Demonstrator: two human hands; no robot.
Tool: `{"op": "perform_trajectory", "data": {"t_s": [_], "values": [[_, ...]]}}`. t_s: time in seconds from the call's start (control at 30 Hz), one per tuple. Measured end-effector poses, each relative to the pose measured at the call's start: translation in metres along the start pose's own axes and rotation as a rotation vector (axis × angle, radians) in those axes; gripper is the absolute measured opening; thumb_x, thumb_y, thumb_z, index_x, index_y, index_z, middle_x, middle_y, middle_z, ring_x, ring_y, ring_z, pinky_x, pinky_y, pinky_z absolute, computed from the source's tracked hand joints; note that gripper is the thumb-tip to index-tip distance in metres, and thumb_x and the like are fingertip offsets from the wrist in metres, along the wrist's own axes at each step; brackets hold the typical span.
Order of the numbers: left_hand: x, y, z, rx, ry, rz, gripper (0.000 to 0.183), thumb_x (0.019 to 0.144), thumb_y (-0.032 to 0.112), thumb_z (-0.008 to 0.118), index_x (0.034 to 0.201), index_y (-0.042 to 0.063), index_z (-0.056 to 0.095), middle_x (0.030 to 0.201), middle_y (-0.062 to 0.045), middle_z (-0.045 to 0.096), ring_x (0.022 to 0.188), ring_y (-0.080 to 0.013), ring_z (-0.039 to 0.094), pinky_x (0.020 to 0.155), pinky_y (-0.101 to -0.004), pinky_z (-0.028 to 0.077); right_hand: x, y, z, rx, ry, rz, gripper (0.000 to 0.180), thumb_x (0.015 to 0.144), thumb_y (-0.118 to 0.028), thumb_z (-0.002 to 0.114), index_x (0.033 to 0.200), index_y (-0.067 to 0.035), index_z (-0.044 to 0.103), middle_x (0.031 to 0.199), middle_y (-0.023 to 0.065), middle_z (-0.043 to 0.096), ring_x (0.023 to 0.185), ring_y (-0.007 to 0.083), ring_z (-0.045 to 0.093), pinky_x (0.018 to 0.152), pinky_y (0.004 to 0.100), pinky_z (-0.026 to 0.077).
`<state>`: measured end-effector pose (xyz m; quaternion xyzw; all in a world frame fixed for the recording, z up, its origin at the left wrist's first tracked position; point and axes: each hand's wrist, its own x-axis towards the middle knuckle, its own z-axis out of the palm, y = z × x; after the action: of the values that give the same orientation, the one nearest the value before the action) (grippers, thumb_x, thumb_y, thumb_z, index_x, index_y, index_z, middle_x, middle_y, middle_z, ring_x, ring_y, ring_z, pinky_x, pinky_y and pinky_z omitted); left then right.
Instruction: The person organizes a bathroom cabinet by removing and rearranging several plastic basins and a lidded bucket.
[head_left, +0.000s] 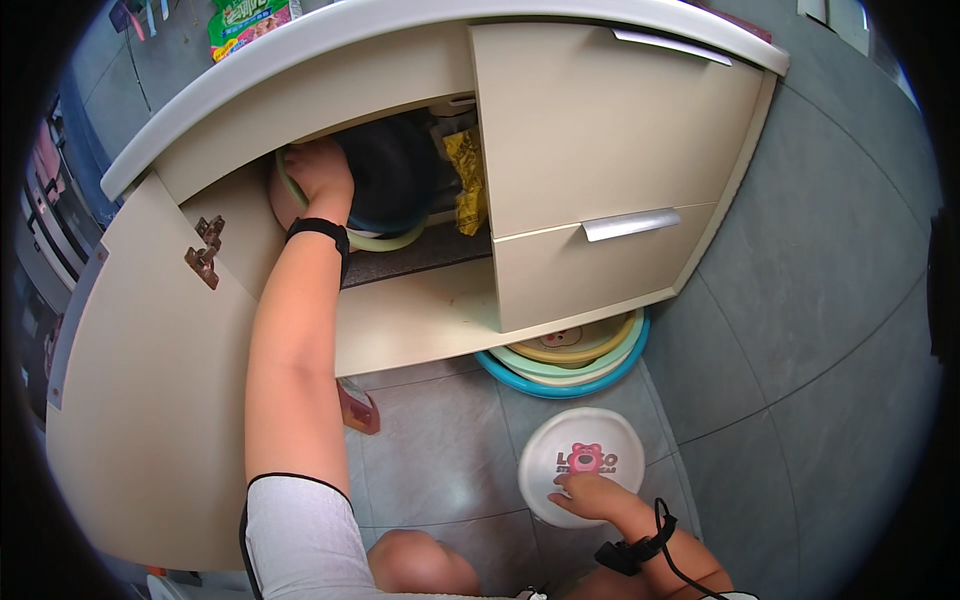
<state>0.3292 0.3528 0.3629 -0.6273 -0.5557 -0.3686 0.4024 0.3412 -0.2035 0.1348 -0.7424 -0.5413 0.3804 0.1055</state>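
Inside the open cabinet, my left hand (319, 171) grips the pale green rim of a round basin (386, 241), near the cabinet's left wall. Dark round shapes lie within that rim, and something pinkish shows beside it at the left. My fingertips there are partly hidden in shadow. Low at the right, my right hand (596, 496) rests on a round white lid or basin bottom (545, 457) printed with a pink bear. Its fingers are spread and hold nothing. This round thing is on or just above the tiled floor.
Nested basins (559, 389) with blue, green and yellow rims stand partly under the cabinet. A yellow crinkled packet (469, 180) is inside, beside the drawers (600, 135). The hinged door (150, 420) stands open at left. A reddish-brown bottle or container (360, 409) is on the floor.
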Motion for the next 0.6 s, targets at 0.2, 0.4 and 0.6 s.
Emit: {"op": "perform_trajectory", "data": {"t_s": [0.2, 0.4, 0.6], "values": [[0.003, -0.001, 0.003, 0.078, -0.029, 0.012, 0.023, 0.085, 0.022, 0.05, 0.095, 0.008, 0.065, 0.096, -0.014, 0.062, 0.084, -0.031, 0.059, 0.066, -0.041, 0.046, 0.003, -0.001, 0.001, -0.016, 0.015, -0.031, 0.044, 0.09, -0.036, 0.053, 0.109, 0.003, 0.06, 0.096, 0.0244, 0.064, 0.091, 0.0386, 0.061, 0.081, 0.0431, 0.048], [-0.01, 0.005, 0.001, 0.17, -0.022, 0.093, 0.024, 0.086, 0.021, 0.049, 0.101, 0.008, 0.062, 0.096, -0.008, 0.063, 0.086, -0.0234, 0.059, 0.072, -0.0372, 0.042, -0.004, -0.006, -0.004, 0.008, 0.024, 0.001, 0.044, 0.09, -0.036, 0.053, 0.109, 0.003, 0.061, 0.095, 0.0239, 0.064, 0.09, 0.0386, 0.061, 0.081, 0.043, 0.048], [-0.006, -0.009, -0.002, 0.041, -0.012, 0.14, 0.024, 0.083, 0.018, 0.055, 0.105, 0.008, 0.058, 0.093, -0.007, 0.063, 0.085, -0.0215, 0.061, 0.07, -0.0364, 0.043, -0.008, -0.006, -0.005, -0.007, 0.032, 0.003, 0.043, 0.09, -0.036, 0.054, 0.108, 0.003, 0.061, 0.093, 0.0225, 0.065, 0.089, 0.0378, 0.062, 0.08, 0.0428, 0.048]]}}
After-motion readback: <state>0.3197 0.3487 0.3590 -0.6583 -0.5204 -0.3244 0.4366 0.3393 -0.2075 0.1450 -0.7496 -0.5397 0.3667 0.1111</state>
